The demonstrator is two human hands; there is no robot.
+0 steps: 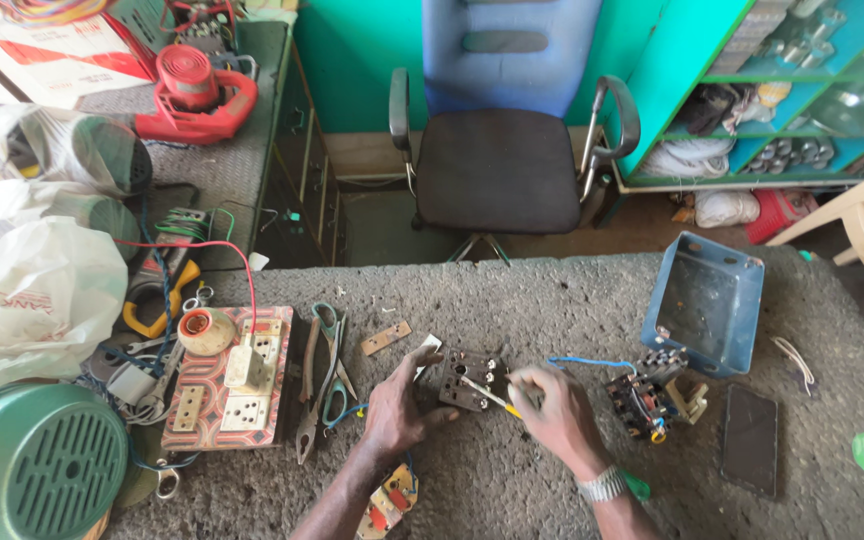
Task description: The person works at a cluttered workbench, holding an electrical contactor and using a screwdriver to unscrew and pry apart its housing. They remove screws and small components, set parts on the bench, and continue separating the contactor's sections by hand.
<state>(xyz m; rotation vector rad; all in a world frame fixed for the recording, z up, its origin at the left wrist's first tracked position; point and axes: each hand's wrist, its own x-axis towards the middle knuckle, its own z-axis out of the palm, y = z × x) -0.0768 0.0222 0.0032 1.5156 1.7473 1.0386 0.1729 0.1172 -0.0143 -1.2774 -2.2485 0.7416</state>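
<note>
Both hands were busy on the workbench (552, 480): left hand (397, 410) gripped a dark terminal block (472, 380) at its edge, right hand (552, 410) pinched a yellow-handled screwdriver (487, 396), tip touching the block.

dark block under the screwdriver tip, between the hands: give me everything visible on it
The dark terminal block is a small brownish-black, roughly square part, plastic by its look, with pale screw heads and metal contacts on its upper face. It lies flat on the rough grey worktop, near the front edge. The left hand steadies its left side with fingers and thumb. The right hand holds a yellow-handled screwdriver whose shaft points onto its face. Finer detail is too small to tell.
</note>
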